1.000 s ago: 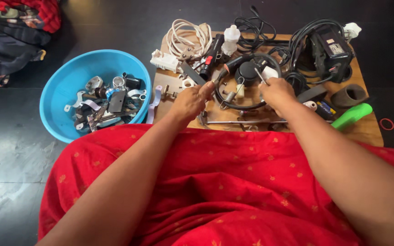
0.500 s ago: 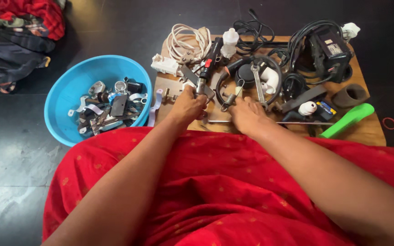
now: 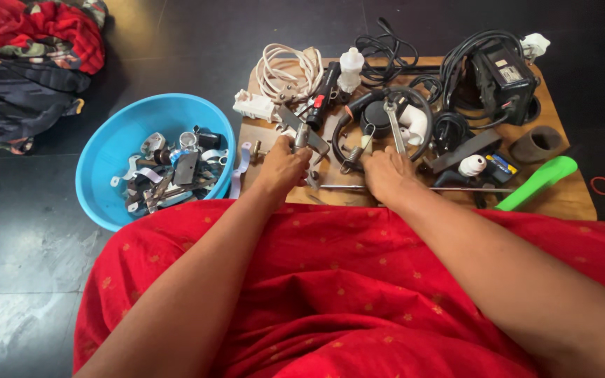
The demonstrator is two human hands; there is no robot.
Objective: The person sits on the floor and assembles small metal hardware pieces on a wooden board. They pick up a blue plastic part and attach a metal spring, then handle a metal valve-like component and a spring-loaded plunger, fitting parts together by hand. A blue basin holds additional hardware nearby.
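Your left hand (image 3: 283,166) is closed around a small grey metal part (image 3: 301,137), and your fingers hide most of it, so its whole shape is hard to tell. Your right hand (image 3: 386,175) rests flat on the wooden board (image 3: 568,199) with its fingers curled under; you cannot tell if they pinch anything. The metal part sits at the near left side of the board, just by a flat grey bar (image 3: 302,129). A thin metal rod (image 3: 428,188) runs out from under your right hand. Half a second ago your hands were almost touching each other, and now they are a bit apart (a second ago they were higher up, over the black ring of cable (image 3: 381,126)). Left of the board, on the dark floor, stands a blue bowl (image 3: 117,136). Inside it lies a heap of little metal bits (image 3: 173,171), clips and strips, too jumbled to pick out one by one. The board holds a white cord coil (image 3: 288,66), a black box with wires (image 3: 502,73) and a green handle (image 3: 537,182). Your red dress (image 3: 330,294) covers the near edge.
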